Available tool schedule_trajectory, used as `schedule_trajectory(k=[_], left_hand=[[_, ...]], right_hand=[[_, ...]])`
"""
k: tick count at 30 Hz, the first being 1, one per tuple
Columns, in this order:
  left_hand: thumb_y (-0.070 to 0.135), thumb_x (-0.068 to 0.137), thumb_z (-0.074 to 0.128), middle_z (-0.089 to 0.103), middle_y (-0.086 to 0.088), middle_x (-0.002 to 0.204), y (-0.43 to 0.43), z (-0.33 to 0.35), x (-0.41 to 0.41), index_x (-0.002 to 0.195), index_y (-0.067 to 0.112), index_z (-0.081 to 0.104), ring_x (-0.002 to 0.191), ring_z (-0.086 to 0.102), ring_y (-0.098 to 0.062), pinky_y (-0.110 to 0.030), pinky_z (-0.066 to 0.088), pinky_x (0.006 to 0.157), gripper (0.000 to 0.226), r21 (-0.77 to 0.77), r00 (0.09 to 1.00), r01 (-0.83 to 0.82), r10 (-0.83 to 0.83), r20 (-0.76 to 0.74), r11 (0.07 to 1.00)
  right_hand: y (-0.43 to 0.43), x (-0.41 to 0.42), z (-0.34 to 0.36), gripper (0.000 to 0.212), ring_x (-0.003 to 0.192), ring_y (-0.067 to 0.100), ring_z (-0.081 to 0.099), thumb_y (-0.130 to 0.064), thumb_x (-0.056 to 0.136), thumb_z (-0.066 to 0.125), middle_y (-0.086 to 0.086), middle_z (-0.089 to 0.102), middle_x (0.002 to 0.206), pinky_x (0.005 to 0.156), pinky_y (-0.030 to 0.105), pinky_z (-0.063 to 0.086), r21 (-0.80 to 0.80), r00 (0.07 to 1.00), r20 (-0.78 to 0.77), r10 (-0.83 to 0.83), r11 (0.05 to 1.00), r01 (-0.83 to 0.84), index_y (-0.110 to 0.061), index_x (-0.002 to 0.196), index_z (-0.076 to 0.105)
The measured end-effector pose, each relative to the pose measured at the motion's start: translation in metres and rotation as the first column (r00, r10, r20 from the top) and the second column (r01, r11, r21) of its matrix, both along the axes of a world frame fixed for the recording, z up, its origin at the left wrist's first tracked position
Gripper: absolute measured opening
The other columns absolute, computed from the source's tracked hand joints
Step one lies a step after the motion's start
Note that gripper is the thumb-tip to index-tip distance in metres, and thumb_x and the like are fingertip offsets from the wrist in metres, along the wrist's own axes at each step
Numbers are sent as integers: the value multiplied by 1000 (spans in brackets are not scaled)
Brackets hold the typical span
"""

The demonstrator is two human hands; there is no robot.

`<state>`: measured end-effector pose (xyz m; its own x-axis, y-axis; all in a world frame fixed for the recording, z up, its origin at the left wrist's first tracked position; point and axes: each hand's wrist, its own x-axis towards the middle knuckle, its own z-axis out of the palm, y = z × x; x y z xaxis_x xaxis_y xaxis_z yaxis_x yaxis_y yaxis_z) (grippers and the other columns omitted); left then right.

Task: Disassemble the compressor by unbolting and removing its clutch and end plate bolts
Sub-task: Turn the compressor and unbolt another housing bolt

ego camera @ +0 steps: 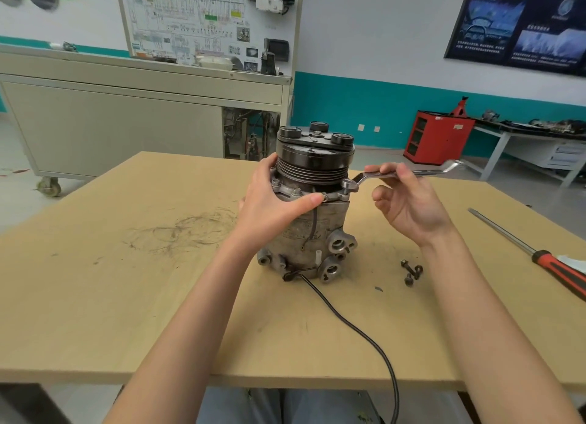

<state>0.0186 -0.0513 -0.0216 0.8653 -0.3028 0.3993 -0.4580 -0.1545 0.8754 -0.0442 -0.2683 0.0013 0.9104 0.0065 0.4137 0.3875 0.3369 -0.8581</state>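
Right hand (pixel 409 208) pinches the wrench (pixel 409 174) midway with thumb and fingertips. The handle runs out to the right from the compressor (pixel 312 227), ring end sat on a flange bolt (pixel 349 185) just under the pulley (pixel 314 167), so swing room looks tight. Left hand (pixel 276 201) wraps the body, which stands upright mid tabletop (pixel 126 297). Loose bolts (pixel 411 271) and a screwdriver (pixel 539 252) lie off right.
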Motion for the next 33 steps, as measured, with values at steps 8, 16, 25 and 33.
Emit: schedule_trajectory(k=[8,16,25,33], left_hand=[[71,49,67,41,8,146,0,3,-5,146,33,24,133,41,-14,-55,26,114,113,-11,1000,3,-3,8,1000],[71,49,67,41,7,146,0,5,-8,146,31,24,134,40,-14,-55,26,114,113,-11,1000,-6,6,12,1000],[68,50,70,46,3,143,-1,4,-7,146,28,24,132,44,-15,-55,28,113,114,-29,1000,23,-22,8,999],[72,50,68,42,8,145,0,2,-4,145,33,25,133,41,-13,-56,26,113,111,-12,1000,-1,1,22,1000]], right_hand=[[-1,25,4,44,66,11,68,-30,95,38,8,72,84,59,18,55,189,998,-38,46,981,-38,-12,73,72],[44,-11,36,37,55,18,69,-27,99,47,12,70,65,52,24,56,-365,691,463,-555,590,720,-5,75,64],[92,-24,14,34,41,21,50,-25,90,58,11,55,59,36,24,36,-137,125,990,-57,-306,942,-1,66,62],[70,-17,-9,32,56,21,63,-21,100,38,8,64,73,51,28,50,-152,463,680,-569,509,847,-9,79,59]])
